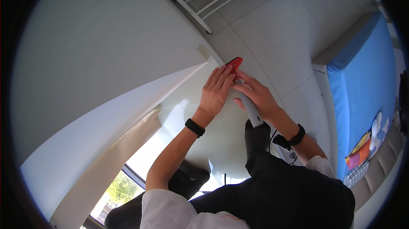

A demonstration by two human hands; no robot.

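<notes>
A tool with a long grey handle (252, 109) and a red head (237, 64) is held in front of me, close to the low end of the white wall. My left hand (215, 90) lies over the left side of the red head with its fingers close together; its thumb is mostly hidden. Around the upper part of the grey handle, my right hand (260, 100) is closed, with its thumb on the left side and its fingertips up by the red head. The handle's lower end points toward my knee. A dark edge shows along the top of the head.
To the left rises a white wall (106, 37), with a beige curtain (102, 173) and window below it. A white metal rack (200, 18) with cables stands at the far side. On the right is a blue mattress (362, 88). Pale tiles (272, 33) cover the floor.
</notes>
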